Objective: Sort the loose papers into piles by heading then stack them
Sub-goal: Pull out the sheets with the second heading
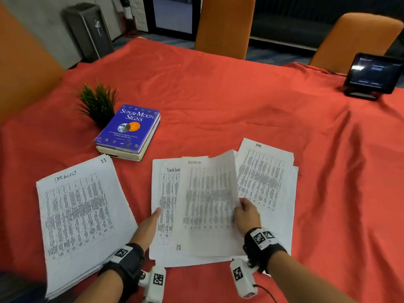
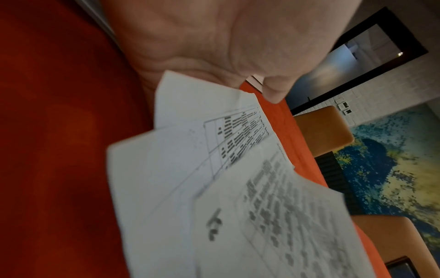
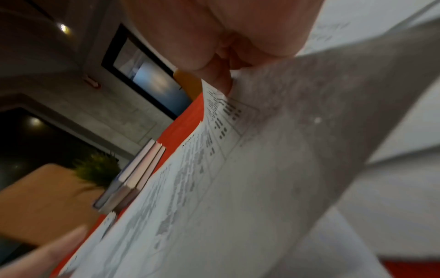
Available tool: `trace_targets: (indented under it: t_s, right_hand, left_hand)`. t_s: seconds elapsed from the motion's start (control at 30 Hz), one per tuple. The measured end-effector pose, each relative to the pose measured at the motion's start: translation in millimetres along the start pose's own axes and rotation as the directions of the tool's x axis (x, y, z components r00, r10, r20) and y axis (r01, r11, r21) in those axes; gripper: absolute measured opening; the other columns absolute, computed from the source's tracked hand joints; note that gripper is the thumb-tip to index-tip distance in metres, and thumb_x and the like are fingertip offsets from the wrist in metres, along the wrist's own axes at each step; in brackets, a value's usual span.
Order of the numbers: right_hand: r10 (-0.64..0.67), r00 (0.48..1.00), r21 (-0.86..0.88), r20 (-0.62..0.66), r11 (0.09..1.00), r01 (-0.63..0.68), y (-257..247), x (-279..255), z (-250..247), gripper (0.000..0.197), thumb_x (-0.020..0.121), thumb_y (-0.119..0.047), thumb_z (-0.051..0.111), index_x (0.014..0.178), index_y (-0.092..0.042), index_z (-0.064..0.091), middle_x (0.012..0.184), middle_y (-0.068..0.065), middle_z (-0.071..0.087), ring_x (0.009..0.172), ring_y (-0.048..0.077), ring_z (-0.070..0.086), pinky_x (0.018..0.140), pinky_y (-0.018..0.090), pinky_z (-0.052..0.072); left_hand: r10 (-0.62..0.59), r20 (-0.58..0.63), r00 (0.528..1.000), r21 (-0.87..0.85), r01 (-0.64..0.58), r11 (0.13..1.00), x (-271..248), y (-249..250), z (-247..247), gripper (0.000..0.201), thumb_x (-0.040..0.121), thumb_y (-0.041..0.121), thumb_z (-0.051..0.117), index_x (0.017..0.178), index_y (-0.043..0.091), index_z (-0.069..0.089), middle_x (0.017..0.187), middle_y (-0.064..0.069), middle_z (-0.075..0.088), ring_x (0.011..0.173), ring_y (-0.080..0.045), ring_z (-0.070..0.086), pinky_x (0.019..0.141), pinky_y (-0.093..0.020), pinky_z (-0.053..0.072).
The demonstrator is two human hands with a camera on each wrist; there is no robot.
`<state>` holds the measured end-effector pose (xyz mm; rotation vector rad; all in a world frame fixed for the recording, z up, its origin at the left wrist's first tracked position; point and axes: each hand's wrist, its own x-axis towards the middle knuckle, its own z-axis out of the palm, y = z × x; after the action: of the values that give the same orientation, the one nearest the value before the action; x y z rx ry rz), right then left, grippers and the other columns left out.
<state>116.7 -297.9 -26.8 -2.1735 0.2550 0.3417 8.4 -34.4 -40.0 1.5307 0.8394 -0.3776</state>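
Note:
Three groups of printed sheets lie on the red cloth. A pile headed "Task List" (image 1: 80,215) sits at the left. A middle pile (image 1: 164,204) also shows a "Task List" heading. A pile headed "HR" (image 1: 264,171) lies at the right. My right hand (image 1: 246,213) pinches the right edge of a blurred, lifted sheet (image 1: 207,202) above the middle pile; the sheet (image 3: 262,169) fills the right wrist view. My left hand (image 1: 150,221) lies with straight fingers on the left edge of the middle pile (image 2: 181,150).
A blue book "Sun & Moon Signs" (image 1: 129,127) tops a short stack behind the left pile, beside a small green plant (image 1: 98,101). A dark tablet on a stand (image 1: 373,75) sits at the far right. Orange chairs (image 1: 225,25) ring the table.

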Motion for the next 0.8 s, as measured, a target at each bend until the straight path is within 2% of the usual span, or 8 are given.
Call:
trace_targets:
  t_s: [0.17, 0.27, 0.47, 0.53, 0.6, 0.67, 0.73, 0.8]
  right_hand:
    - [0.035, 0.978, -0.102, 0.204, 0.995, -0.014, -5, -8, 23, 0.026, 0.093, -0.015, 0.044, 0.112, -0.015, 0.062, 0.104, 0.003, 0.069, 0.093, 0.024, 0.065, 0.084, 0.034, 0.053]
    - [0.059, 0.977, -0.094, 0.206, 0.995, -0.04, -13, -2, 21, 0.03, 0.094, -0.023, 0.048, 0.121, -0.015, 0.057, 0.108, 0.005, 0.069, 0.096, 0.024, 0.065, 0.087, 0.033, 0.051]
    - [0.065, 0.966, 0.073, 0.249, 0.994, -0.085, -43, 16, -11, 0.065, 0.092, -0.039, 0.057, 0.147, -0.015, 0.031, 0.14, 0.008, 0.05, 0.126, 0.026, 0.051, 0.101, 0.035, 0.038]
    - [-0.011, 0.959, 0.206, 0.282, 0.977, -0.049, -63, 15, -21, 0.051, 0.092, -0.033, 0.059, 0.137, -0.015, 0.044, 0.134, -0.003, 0.052, 0.126, 0.024, 0.051, 0.106, 0.038, 0.038]
    - [-0.118, 0.958, 0.372, 0.263, 0.928, 0.013, -87, 10, -31, 0.024, 0.092, -0.019, 0.058, 0.115, -0.019, 0.06, 0.125, 0.001, 0.064, 0.116, 0.025, 0.06, 0.102, 0.042, 0.045]
    - [-0.225, 0.958, 0.472, 0.177, 0.874, 0.118, -106, 1, -38, 0.027, 0.092, -0.007, 0.052, 0.107, -0.026, 0.063, 0.115, 0.0, 0.069, 0.108, 0.023, 0.064, 0.095, 0.04, 0.05]
    - [-0.317, 0.943, 0.507, 0.103, 0.833, 0.224, -119, -10, -43, 0.036, 0.092, -0.002, 0.047, 0.106, -0.031, 0.061, 0.112, -0.005, 0.069, 0.105, 0.016, 0.065, 0.09, 0.033, 0.052]
    - [-0.362, 0.931, 0.523, 0.052, 0.804, 0.283, -122, -20, -42, 0.039, 0.092, 0.001, 0.044, 0.106, -0.032, 0.059, 0.108, -0.009, 0.068, 0.102, 0.01, 0.064, 0.088, 0.027, 0.053]
  left_hand:
    - [0.083, 0.014, 0.996, 0.178, -0.084, 0.98, 0, 4, 10, 0.014, 0.088, 0.026, 0.067, 0.103, 0.025, 0.067, 0.105, 0.005, 0.071, 0.102, -0.018, 0.066, 0.099, -0.034, 0.048]
    - [0.138, -0.005, 0.99, 0.173, -0.135, 0.976, -4, 11, 12, 0.017, 0.089, 0.015, 0.065, 0.086, 0.032, 0.063, 0.09, 0.015, 0.067, 0.1, -0.018, 0.066, 0.09, -0.027, 0.047]
    - [0.293, 0.004, 0.956, 0.036, -0.293, 0.955, -22, 33, -4, 0.017, 0.089, 0.028, 0.066, 0.106, 0.03, 0.068, 0.104, 0.012, 0.074, 0.104, -0.007, 0.066, 0.099, -0.034, 0.047]
    - [0.342, 0.029, 0.939, 0.0, -0.342, 0.94, -30, 43, -8, 0.026, 0.086, 0.036, 0.068, 0.11, 0.027, 0.068, 0.108, 0.01, 0.073, 0.106, -0.01, 0.067, 0.101, -0.039, 0.047]
    - [0.369, 0.048, 0.928, -0.024, -0.369, 0.929, -35, 54, -10, 0.027, 0.086, 0.035, 0.068, 0.11, 0.023, 0.069, 0.108, 0.007, 0.074, 0.106, -0.014, 0.068, 0.1, -0.042, 0.048]
    - [0.427, 0.036, 0.904, 0.013, -0.428, 0.904, -38, 68, -10, 0.016, 0.09, 0.025, 0.065, 0.104, 0.022, 0.07, 0.1, 0.013, 0.075, 0.099, -0.006, 0.069, 0.097, -0.033, 0.051]
    - [0.488, -0.038, 0.872, 0.066, -0.485, 0.872, -40, 85, -9, 0.013, 0.087, 0.03, 0.067, 0.098, 0.024, 0.069, 0.09, 0.02, 0.074, 0.091, 0.002, 0.069, 0.088, -0.02, 0.052]
    - [0.543, -0.135, 0.829, 0.073, -0.538, 0.84, -33, 91, -8, 0.019, 0.083, 0.032, 0.068, 0.1, 0.024, 0.066, 0.094, 0.012, 0.074, 0.094, -0.006, 0.068, 0.088, -0.027, 0.051]
